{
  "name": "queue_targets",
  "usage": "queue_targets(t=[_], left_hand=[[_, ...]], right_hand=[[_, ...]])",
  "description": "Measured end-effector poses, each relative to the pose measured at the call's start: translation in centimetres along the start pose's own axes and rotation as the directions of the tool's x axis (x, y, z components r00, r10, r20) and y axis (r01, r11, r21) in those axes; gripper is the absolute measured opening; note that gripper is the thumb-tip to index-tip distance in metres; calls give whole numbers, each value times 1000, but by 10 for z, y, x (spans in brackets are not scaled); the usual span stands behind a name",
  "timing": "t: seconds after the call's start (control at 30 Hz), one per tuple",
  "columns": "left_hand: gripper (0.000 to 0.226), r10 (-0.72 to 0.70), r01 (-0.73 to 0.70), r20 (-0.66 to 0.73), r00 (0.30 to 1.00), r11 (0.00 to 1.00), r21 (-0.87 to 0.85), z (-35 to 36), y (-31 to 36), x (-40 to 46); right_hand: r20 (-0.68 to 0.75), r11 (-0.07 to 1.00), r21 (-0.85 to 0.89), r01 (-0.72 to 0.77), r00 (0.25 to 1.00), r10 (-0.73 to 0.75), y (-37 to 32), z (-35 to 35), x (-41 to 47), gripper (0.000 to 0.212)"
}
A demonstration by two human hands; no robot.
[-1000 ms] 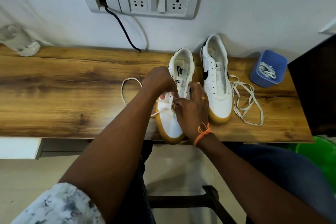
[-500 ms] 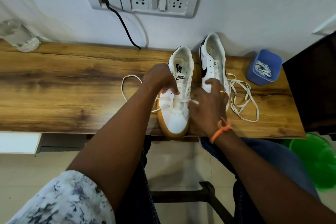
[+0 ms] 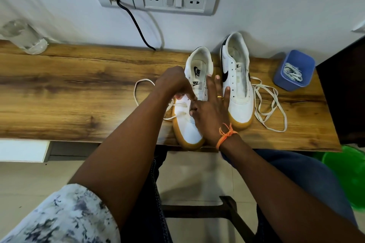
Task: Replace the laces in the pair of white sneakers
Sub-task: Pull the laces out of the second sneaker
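Both hands are down on the near sneaker (image 3: 189, 124), which sits toe-first at the front edge of the wooden desk (image 3: 79, 92). The left hand (image 3: 173, 83) is curled over the shoe's left side, fingertips pinching the cream lace (image 3: 180, 105) where it crosses the lower eyelets. The lace's free length loops out onto the desk to the left. The right hand (image 3: 211, 112) works the same crossing — thumb and forefinger nipped together on the lace, the other fingers stretched straight toward the shoe's tongue, a ring on one of them and an orange thread (image 3: 226, 134) at the wrist. Just beside it stands the second sneaker (image 3: 237, 77), unlaced, with a loose lace (image 3: 270, 104) lying tangled on the desk to its right. Further right, a blue cup (image 3: 294, 70) holds more laces.
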State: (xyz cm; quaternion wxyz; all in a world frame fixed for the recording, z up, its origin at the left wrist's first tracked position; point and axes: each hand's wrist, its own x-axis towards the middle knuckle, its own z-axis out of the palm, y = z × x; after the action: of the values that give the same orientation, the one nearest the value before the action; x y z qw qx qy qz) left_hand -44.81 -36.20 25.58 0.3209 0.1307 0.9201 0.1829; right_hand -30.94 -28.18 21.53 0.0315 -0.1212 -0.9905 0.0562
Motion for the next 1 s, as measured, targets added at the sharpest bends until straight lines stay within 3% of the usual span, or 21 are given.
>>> queue_targets(t=[0.1, 0.27, 0.43, 0.67, 0.77, 0.9, 1.0], left_hand=[[37, -11, 11, 1, 1000, 1000, -6, 1, 1, 0], [44, -25, 25, 12, 1000, 1000, -16, 0, -1, 1], [44, -27, 28, 18, 999, 999, -24, 0, -1, 2], [39, -17, 17, 18, 1000, 999, -35, 0, 0, 2], [40, -13, 14, 23, 1000, 1000, -26, 1, 0, 2], [41, -20, 20, 24, 1000, 1000, -21, 0, -2, 2], [40, -21, 21, 28, 999, 1000, -6, 0, -2, 3]], right_hand=[[-12, 1000, 6, -3, 1000, 4, 1, -3, 0, 5], [14, 994, -59, -88, 996, 89, 20, -34, -5, 35], [33, 987, 142, -73, 997, 69, 16, -43, -11, 20], [38, 992, 104, -77, 997, 73, -7, -9, -6, 20], [29, 991, 99, -89, 996, 86, -2, -14, -6, 9], [-15, 948, 197, -249, 966, 257, 29, -43, -4, 18], [26, 898, 172, -405, 913, 407, 54, -55, -8, 17]])
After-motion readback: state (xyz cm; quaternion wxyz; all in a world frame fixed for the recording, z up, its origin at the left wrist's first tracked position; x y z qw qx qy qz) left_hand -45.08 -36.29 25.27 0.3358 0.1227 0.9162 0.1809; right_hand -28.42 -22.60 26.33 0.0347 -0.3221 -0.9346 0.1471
